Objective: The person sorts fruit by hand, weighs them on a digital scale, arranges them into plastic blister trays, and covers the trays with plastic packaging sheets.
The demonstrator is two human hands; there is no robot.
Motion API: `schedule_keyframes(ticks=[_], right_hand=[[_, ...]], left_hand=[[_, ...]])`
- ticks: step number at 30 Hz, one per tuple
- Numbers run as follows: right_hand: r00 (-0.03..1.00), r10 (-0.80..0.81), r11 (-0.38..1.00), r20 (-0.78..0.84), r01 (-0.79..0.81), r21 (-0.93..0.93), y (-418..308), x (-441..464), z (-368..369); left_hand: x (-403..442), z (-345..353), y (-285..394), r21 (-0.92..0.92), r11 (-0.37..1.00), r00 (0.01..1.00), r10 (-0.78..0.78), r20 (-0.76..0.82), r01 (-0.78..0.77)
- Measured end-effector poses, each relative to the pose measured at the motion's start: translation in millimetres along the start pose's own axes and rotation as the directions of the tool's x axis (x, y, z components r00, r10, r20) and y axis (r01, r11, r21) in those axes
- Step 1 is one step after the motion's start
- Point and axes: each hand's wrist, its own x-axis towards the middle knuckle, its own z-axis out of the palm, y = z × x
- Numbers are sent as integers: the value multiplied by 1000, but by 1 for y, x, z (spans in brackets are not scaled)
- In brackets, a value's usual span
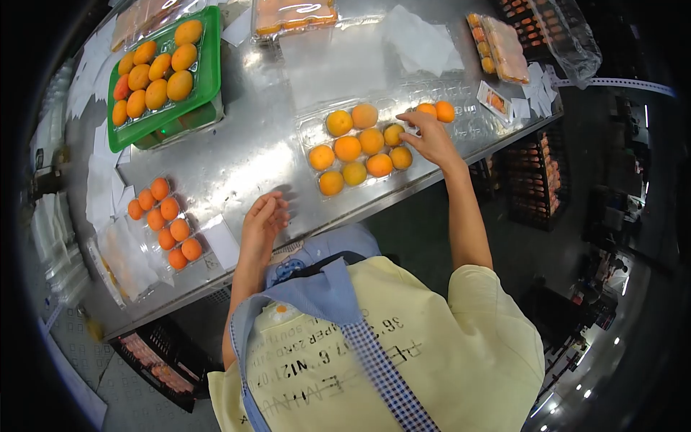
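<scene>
A clear plastic tray (310,132) of yellow-orange fruits lies in the middle of the metal table (237,169). My right hand (426,137) is at the tray's right end, thumb and fingertips spread beside a yellow-green fruit (394,134); nothing shows in its grasp. Just beyond that hand, two orange fruits (445,111) rest in another clear tray (466,108). Left of the middle tray, my left hand (266,217) hovers near the table's front edge, fingers loosely curled and apart, holding nothing.
A green tray (210,54) of fruits stands at the back left on a clear box. Several redder fruits (169,209) fill a tray at the front left. Packed boxes (506,50), white papers (421,43) and a card (494,101) lie farther back. Black crates (533,180) stand beneath the edge.
</scene>
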Motion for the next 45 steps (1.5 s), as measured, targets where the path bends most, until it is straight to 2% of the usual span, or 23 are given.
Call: schedule_keyframes(ticks=[1,4,8,17,20,23,26,27,30,36,45], right_hand=[[998,-69,995,-5,69,-65,-1,0,3],[999,-5,997,41,8,-71,-7,0,3],[994,71,995,-81,-64,80,-11,2,15],[986,80,974,-143,-47,222,-8,8,27],[982,2,992,-189,22,124,-20,1,22],[985,-27,992,-169,47,116,-46,-15,22],[969,-243,961,-46,234,-148,-56,-30,18],[971,-236,957,22,237,-170,-63,-35,15],[960,-278,932,30,277,-234,-68,-46,16],[965,-249,934,86,263,-243,-62,-46,23],[955,-294,925,32,293,-240,-63,-49,23]], left_hand=[[-1,2,1,13,1000,1000,-2,2,2],[-2,2,-3,28,1000,1000,-11,-10,11],[-3,-2,-6,34,999,999,-4,-47,6],[-2,-5,-10,15,1000,999,9,-43,-8],[-3,-5,-11,20,1000,999,6,-52,-5],[-4,-8,-12,5,1000,998,6,-60,-6],[-4,-6,-11,6,1000,997,4,-78,-4],[-5,-6,-11,12,1000,997,0,-73,1],[-5,-5,-10,26,1000,998,-12,-66,13],[-5,-7,-11,42,999,998,-15,-63,18],[-6,-8,-11,10,1000,996,3,-87,-2]])
